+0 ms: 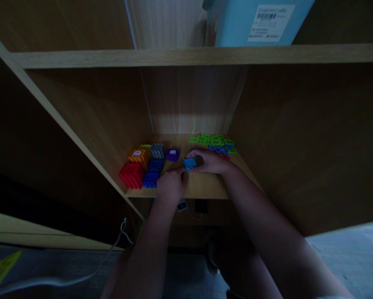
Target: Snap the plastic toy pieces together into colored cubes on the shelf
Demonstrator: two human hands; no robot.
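Observation:
My right hand (209,161) grips a small stack of light blue notched plastic pieces (190,164) between thumb and fingers, at the middle of the shelf board. Close beside it on the left, my left hand (171,185) is closed, its fingers curled; whatever they may hold is hidden. To its left stand blue stacks (153,174) of the same kind of piece, with a red stack (132,175), an orange stack (138,156) and a grey stack (157,150) around them. A purple stack (173,154) bearing a white label sits behind my left hand.
Loose green pieces (209,139) lie at the back right, with some blue ones (217,149) in front. Overhead, a shelf edge (186,57) crosses the view, carrying a light blue box (261,25). Below the board are a small device (182,205) and a white cable (49,282).

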